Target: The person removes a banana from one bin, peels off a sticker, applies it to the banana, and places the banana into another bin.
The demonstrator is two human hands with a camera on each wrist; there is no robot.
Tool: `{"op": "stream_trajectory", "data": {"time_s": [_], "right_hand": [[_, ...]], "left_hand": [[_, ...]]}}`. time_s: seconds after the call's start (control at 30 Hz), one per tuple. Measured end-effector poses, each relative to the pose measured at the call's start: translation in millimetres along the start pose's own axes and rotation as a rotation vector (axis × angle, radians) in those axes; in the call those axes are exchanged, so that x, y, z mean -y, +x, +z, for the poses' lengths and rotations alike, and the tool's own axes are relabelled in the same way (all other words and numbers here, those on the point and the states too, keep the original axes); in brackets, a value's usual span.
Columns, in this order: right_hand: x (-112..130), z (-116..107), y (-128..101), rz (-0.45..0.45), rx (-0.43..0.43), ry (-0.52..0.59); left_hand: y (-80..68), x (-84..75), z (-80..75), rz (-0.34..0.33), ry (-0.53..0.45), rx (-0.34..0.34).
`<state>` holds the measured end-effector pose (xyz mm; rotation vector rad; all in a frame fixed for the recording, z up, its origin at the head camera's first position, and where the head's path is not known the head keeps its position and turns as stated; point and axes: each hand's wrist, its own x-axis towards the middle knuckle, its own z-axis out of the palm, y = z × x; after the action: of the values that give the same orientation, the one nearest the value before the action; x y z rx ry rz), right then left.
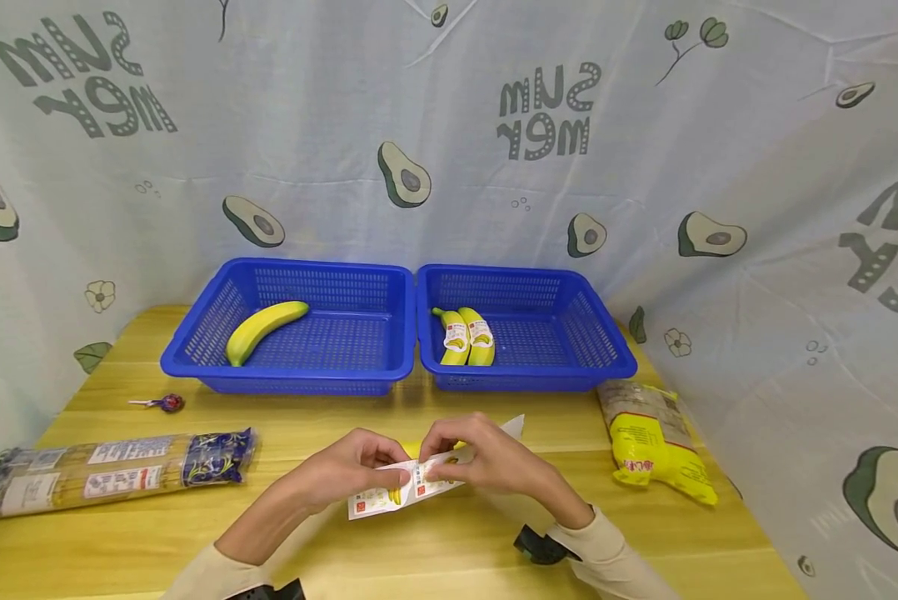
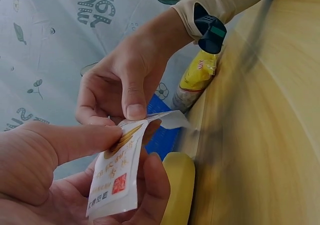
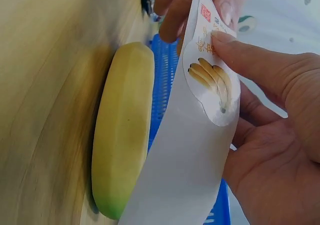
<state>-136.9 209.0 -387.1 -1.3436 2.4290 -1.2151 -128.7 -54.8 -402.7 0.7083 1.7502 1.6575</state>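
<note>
Both hands hold a white strip of banana stickers (image 1: 370, 502) over the middle of the table. My left hand (image 1: 347, 471) pinches its left part between thumb and fingers, while my right hand (image 1: 490, 454) pinches it further right. In the right wrist view, the right thumb lies on a sticker (image 3: 212, 92) with a printed bunch of bananas, and bare backing paper (image 3: 180, 170) trails below it. A yellow banana (image 3: 122, 130) with a greenish end lies on the table behind the strip, mostly hidden by the hands in the head view.
A blue basket (image 1: 287, 377) at back left contains one plain banana (image 1: 264, 327). The blue basket (image 1: 527, 373) beside it holds two stickered bananas (image 1: 481, 340). A lollipop (image 1: 170, 403) and noodle pack (image 1: 119, 471) lie left; a yellow bag (image 1: 655, 442) lies right.
</note>
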Motion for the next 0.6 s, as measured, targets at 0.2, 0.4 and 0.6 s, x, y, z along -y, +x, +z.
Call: {"op": "stream_trajectory", "data": {"time_s": [0.2,0.4,0.6], "right_hand": [[-6.0,-3.3,-2.2,0.055,0.009,0.040],[-10.8,-9.3,-4.8,0.061,0.042,0.024],[-10.7,-14.9,-5.3,0.038,0.079,0.017]], "left_hand": [[0.5,2.7,0.0,-0.007,0.037,-0.036],[1.5,4.1,0.2,-0.021,0.082,-0.069],[2.8,6.1,3.2,-0.008,0.175,-0.102]]}}
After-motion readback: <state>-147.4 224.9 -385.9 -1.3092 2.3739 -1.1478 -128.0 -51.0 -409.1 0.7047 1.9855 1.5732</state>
